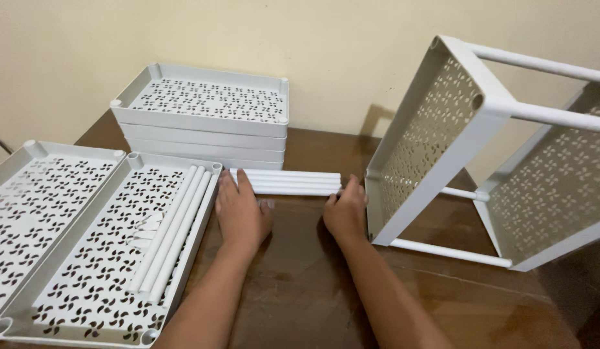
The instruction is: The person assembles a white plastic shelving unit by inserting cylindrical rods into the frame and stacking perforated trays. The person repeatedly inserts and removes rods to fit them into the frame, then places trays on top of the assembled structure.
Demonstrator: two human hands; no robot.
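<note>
Several white plastic tubes [293, 182] lie side by side on the brown wooden table [300, 284], in front of a stack of white perforated trays [206, 113]. My left hand [240, 210] rests flat, fingers together, its fingertips touching the tubes' left ends. My right hand [345, 210] has curled fingers against the tubes' right ends. Neither hand lifts anything.
A white perforated tray [100, 258] at the left holds several more tubes [171, 236]; another tray [29, 207] lies beside it. A partly assembled white rack [442, 142] lies tipped on its side at the right. A cream wall stands behind.
</note>
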